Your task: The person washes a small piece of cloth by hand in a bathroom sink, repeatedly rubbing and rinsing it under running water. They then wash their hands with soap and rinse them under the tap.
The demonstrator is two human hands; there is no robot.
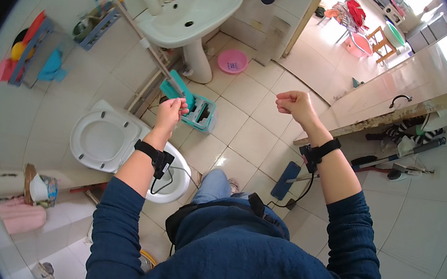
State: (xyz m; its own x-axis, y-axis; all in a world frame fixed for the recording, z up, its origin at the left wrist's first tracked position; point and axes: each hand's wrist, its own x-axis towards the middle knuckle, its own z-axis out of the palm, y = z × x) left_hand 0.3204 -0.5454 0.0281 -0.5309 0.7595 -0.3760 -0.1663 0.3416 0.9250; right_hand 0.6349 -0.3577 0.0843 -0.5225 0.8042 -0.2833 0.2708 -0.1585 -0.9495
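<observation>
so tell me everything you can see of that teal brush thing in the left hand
The teal brush looks like plastic: a flat, oblong head with a stubby handle of the same colour. The left hand grips its lower end with closed fingers, holding it tilted, the head pointing up and to the left. It hangs in the air above the tiled floor, beside the open toilet and next to a matching teal holder. Only the hand touches it. Bristles cannot be made out.

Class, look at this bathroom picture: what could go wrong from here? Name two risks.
1. The left hand grips a teal brush above the open toilet; it might drip on the glossy floor tiles, making them slippery.
2. The mop lies by the person's feet, a likely trip hazard.
</observation>
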